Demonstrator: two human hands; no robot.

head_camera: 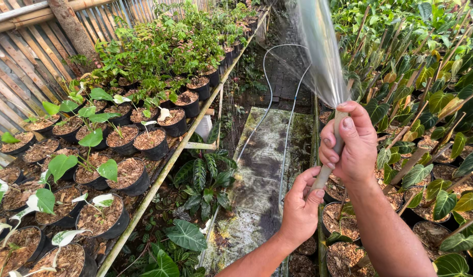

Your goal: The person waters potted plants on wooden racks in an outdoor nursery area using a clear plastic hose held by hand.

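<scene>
At right of centre, we note our right hand (pixel 351 146) clenched round the hose (pixel 333 154) end, thumb fanning the water spray (pixel 318 51); our left hand (pixel 300 205) grips below.

Black pots (pixel 127 174) of young plants crowd the bamboo bench (pixel 159 184) on the left, a bamboo fence (pixel 21 61) behind, staked leafy plants (pixel 426 102) fill the right.

A single head-worn camera looks down and forward along the nursery path (pixel 257 169), close above both hands.
</scene>
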